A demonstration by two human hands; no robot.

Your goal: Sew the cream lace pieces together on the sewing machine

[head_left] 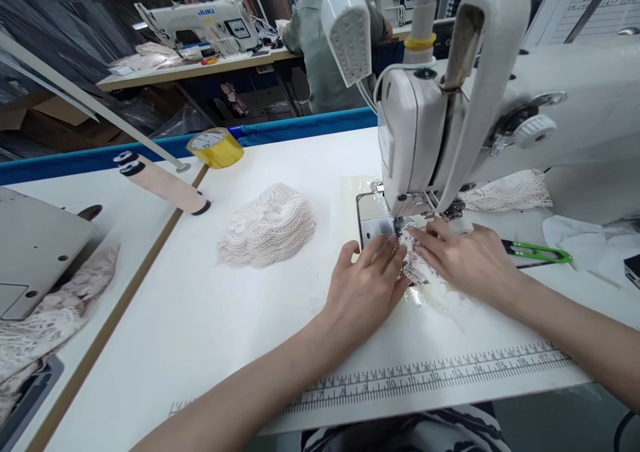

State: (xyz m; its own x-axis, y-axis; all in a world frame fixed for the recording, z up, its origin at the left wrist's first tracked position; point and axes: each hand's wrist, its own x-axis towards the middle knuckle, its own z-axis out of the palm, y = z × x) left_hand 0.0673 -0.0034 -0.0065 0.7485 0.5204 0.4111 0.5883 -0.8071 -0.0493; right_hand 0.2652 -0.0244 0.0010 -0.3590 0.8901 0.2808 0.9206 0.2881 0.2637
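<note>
1. The left hand (367,285) lies flat, fingers spread and extended, pressing the lace piece (417,265) onto the surface (210,319) just near of the needle plate (374,222).
2. The right hand (463,259) also lies flat and open-fingered on the lace piece, fingertips close under the head of the sewing machine (430,125). Neither hand closes around anything.
3. The lace piece sits between and beneath both hands, at the machine's foot; its far edge is hidden by the fingers and the machine head.
4. Open room: the surface left of the left hand is bare up to the lace stack (267,225); the near strip carries only a printed ruler (435,375) along the near edge.
5. To the right, green snips (537,252) lie just beyond the right wrist, with white cloth (585,242) farther right, cut off by the frame.
6. At the far edge lie a tape roll (216,147) and a thread spool (165,182), tipped on its side.
7. The needle itself is hard to make out behind the fingers.
8. A person (325,45) sits at a far bench, partly hidden by the lamp (347,29).
</note>
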